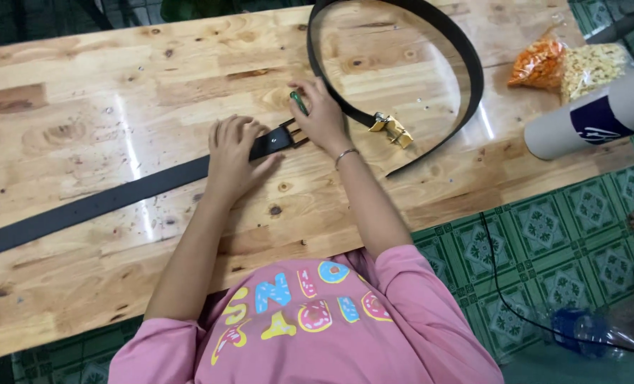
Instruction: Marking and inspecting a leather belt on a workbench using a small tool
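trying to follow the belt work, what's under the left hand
The left hand lies flat on a black belt strap on the wooden table. The strap under the palm is hidden; its buckle end shows beyond.

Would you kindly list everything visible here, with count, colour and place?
flat belt: one, black, lying across the table's left half, under the left hand
looped belt: one, black, curled at the table's far right
gold buckle: one, on the looped belt's end
green-handled tool: one, in the right hand
table: one, light wood
snack bags: two, orange and pale yellow, far right edge
tube: one, white and navy, right
plastic bottle: one, clear and blue, on the floor
left hand: pressing the flat belt
right hand: at the belt's end clasp
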